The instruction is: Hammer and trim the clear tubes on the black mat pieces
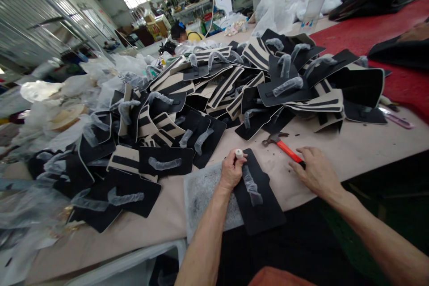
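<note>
Worktable (pixel 351 152): pale covering, red cloth at far right, in a long workshop. Heap of black and beige panels (pixel 214 94) covers its middle; plastic bags at left blur together. Left hand (pixel 230 170) grips a small white-tipped tool (pixel 239 153), its lower part hidden, on a black panel (pixel 259 203) with wrapped strap at the near edge. Right hand (pixel 315 170) lies spread over the red hammer handle (pixel 288 151).

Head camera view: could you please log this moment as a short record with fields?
left hand: fist around a small white-tipped tool, pressed on a black panel
right hand: resting on the red handle of a hammer
panel: lies on a grey pad, a plastic-wrapped strap on top
table: heaped with black and beige panels
background: a person seated at another bench
</note>
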`<state>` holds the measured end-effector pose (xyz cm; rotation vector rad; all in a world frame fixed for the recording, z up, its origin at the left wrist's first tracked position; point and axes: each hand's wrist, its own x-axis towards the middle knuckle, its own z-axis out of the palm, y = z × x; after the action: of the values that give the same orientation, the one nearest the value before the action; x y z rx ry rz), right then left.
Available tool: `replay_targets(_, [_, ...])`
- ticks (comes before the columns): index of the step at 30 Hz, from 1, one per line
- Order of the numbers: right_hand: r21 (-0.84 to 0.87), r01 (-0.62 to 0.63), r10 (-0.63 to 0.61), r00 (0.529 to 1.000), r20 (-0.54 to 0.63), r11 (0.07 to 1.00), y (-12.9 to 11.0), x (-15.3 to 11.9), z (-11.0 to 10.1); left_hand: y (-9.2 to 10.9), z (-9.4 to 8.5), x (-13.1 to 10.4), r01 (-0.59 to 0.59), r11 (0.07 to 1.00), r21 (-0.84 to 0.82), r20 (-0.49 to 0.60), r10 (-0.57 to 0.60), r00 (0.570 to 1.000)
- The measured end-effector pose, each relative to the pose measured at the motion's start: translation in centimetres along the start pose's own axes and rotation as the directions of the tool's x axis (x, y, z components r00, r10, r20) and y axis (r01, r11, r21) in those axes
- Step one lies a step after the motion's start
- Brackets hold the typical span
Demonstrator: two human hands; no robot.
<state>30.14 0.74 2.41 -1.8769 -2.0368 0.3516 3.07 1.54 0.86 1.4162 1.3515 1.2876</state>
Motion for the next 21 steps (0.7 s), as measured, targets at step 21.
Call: replay_targets(21, [0.352,0.196,-0.213,0.977,0.011,0.915,-8.9,1.9,-8.0,0.2,-0.2,-0.5,0.014,0.999,-0.050,-0.014,-0.015,1.000])
